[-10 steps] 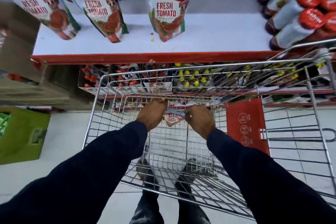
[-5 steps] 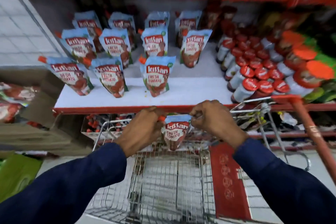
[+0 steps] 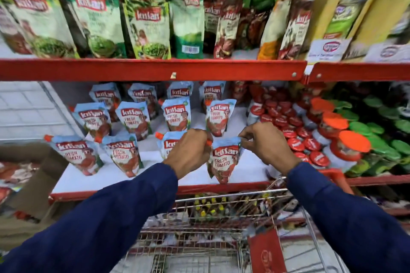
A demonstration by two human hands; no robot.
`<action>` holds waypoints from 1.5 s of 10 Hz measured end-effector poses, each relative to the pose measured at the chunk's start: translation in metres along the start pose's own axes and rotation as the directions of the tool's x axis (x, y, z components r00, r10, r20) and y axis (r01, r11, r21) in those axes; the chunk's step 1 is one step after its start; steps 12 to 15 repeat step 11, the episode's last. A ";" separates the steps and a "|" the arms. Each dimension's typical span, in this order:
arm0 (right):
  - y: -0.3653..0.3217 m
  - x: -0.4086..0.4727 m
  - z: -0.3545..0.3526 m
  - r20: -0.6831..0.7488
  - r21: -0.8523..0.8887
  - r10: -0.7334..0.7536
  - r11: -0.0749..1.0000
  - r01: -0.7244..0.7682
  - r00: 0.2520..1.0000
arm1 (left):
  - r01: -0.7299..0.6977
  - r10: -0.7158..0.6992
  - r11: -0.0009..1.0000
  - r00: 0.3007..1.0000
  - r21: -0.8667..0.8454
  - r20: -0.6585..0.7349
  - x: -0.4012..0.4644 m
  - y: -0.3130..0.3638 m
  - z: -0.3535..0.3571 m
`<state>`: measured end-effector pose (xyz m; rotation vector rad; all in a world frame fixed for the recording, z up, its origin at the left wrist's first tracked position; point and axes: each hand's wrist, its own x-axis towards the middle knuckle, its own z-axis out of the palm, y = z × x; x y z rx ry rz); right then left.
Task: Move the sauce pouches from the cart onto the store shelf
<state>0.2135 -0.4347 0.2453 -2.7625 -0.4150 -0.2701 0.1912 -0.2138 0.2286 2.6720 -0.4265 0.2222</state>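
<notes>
Both hands hold one blue tomato sauce pouch by its top corners, upright over the front of the white store shelf. My left hand pinches the corner with the red spout; my right hand pinches the other corner. Several matching pouches stand in rows on the shelf to the left and behind; one is partly hidden by my left hand. The wire cart is below, against the shelf's red front edge.
Red-capped bottles and orange-lidded jars crowd the shelf right of the pouches. Green pouches fill the shelf above, behind a red rail. A cardboard box stands at the left. A red panel hangs on the cart.
Both hands lifted the pouch out of the cart and carried it up and forward over the shelf's front. The view tilted up from the cart to the shelves.
</notes>
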 end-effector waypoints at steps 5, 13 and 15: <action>0.035 0.036 0.032 -0.022 -0.021 -0.003 1.000 0.003 1.000 | 0.093 -0.093 0.992 0.996 0.089 -0.013 0.048 -0.002 0.037; 0.038 0.030 0.028 -0.041 0.043 0.084 0.996 -0.082 0.996 | 0.042 -0.040 0.993 0.999 0.109 -0.021 0.045 0.008 0.031; 0.038 0.030 0.028 -0.041 0.043 0.084 0.996 -0.082 0.996 | 0.042 -0.040 0.993 0.999 0.109 -0.021 0.045 0.008 0.031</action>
